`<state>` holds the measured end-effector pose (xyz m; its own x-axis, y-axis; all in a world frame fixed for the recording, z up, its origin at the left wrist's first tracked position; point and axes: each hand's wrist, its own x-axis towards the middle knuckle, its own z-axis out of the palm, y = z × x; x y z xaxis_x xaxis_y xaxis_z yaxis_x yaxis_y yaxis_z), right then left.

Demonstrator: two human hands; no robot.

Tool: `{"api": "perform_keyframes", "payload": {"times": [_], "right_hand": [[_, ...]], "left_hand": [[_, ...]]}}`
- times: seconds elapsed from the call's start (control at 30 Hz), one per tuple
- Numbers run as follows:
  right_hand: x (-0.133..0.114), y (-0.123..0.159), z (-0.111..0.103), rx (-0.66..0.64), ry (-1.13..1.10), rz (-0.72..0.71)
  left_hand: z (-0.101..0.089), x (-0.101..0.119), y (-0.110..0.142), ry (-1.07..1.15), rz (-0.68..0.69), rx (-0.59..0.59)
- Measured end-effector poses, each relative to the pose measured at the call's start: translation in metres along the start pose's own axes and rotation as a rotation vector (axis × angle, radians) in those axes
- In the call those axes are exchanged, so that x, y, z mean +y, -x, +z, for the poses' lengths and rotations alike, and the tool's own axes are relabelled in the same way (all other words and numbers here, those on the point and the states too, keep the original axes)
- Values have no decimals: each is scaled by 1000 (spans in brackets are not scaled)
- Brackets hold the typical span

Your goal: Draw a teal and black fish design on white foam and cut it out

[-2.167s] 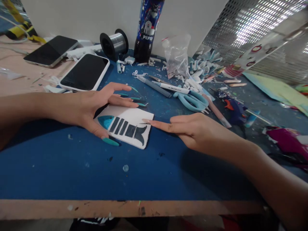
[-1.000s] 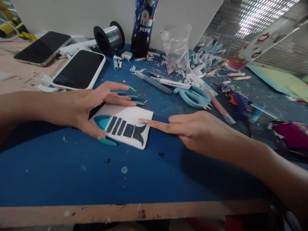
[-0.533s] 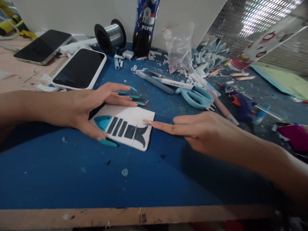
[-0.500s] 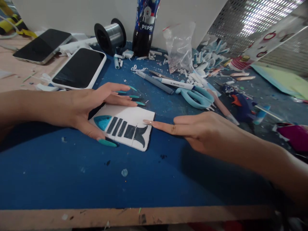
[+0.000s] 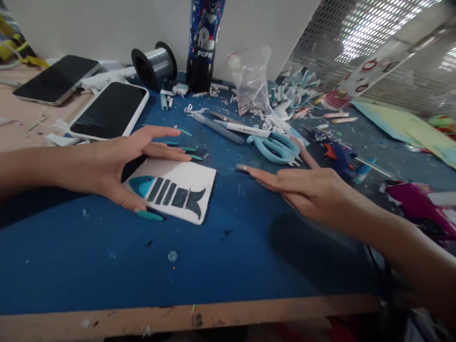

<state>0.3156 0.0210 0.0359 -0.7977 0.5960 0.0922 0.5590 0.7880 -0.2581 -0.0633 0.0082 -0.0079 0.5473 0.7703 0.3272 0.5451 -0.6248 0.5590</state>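
Observation:
A white board [image 5: 203,173], likely foam, lies flat on the blue table mat. On it is a fish figure [image 5: 169,192] with a turquoise head, dark grey body bars and a dark tail; thin cut lines run near the tail. My left hand [image 5: 124,166], with long turquoise nails, straddles the board's left end, thumb along the near edge and fingers along the far edge. To the right, clear of the board, my right hand [image 5: 302,187] hovers above the mat. Its index finger is stretched out and nothing shows in it; the lower fingers are partly hidden.
Behind the board lie light-blue scissors [image 5: 276,147], a white pen [image 5: 242,128] and a grey pen [image 5: 221,130]. Further back are two phones, a wire spool [image 5: 155,64], a Pepsi bottle [image 5: 203,52], a plastic bag [image 5: 251,80] and white scraps. A blue glue gun [image 5: 338,156] lies right.
My right index finger has lifted off the board near the fish's tail and drawn away to the right. My left hand stays at the board. The view has shifted slightly.

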Motion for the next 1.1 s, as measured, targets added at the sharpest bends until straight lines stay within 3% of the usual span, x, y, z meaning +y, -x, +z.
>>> {"api": "perform_keyframes", "payload": {"times": [0.07, 0.13, 0.2, 0.27, 0.4, 0.47, 0.57, 0.8, 0.93, 1.1], "right_hand": [[-7, -11, -1, 49, -123, 162], [-16, -27, -1, 7, -260, 359], [-26, -43, -1, -13, -289, 468], [-35, -58, 0, 0, -176, 512], [-47, -75, 4, 165, 95, 520], [-48, -79, 6, 303, 13, 484], [-46, -85, 10, 465, -289, 440], [-37, -92, 21, 483, -641, 351], [-37, -86, 31, 420, -813, 308], [-39, -83, 39, 443, -943, 296]], "left_hand": [[-13, -11, -3, -23, 141, -141], [-21, -21, -5, -35, 250, -154], [-23, -25, -7, -6, 262, -40], [-19, -22, -8, 4, 269, 59], [-2, -9, -6, -53, 286, 238], [5, -4, -7, -105, 281, 307], [11, 3, -11, -167, 270, 360], [22, 14, -25, -212, 282, 379], [27, 10, -25, -201, 296, 414], [24, 10, -23, -159, 291, 360]]}}
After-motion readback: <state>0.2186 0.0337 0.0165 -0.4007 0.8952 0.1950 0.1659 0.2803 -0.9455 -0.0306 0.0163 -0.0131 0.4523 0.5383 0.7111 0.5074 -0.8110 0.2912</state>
